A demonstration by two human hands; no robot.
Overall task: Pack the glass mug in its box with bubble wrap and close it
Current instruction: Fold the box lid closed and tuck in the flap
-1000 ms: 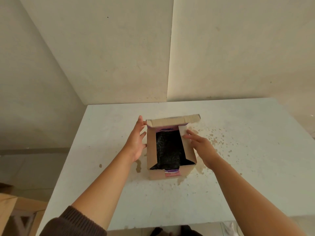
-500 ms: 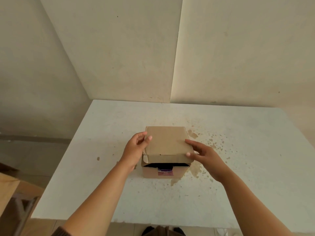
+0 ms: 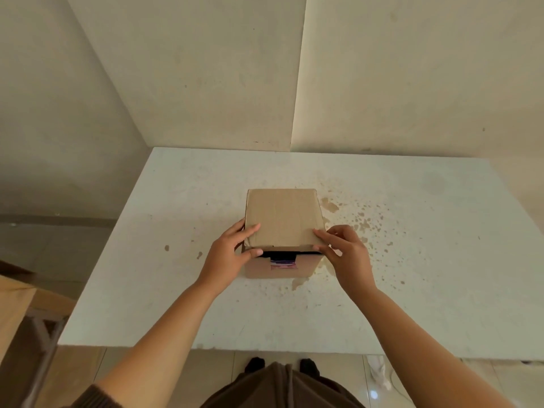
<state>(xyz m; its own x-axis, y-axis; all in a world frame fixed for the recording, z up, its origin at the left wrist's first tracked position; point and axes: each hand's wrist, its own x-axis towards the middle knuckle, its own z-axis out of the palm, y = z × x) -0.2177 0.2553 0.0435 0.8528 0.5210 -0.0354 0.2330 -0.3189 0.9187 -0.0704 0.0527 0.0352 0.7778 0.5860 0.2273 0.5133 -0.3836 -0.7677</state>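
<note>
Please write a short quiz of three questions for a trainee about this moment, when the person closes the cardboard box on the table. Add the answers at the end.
1. True or false: the lid already lies fully shut on the box.
2. Which part of the lid does the left hand pinch? A) the far edge B) the near left corner C) the middle
3. Fill in: the right hand holds the lid at its near ____ corner.

Key
1. False: a dark gap shows under the lid's front edge, above the label.
2. B
3. right
</note>
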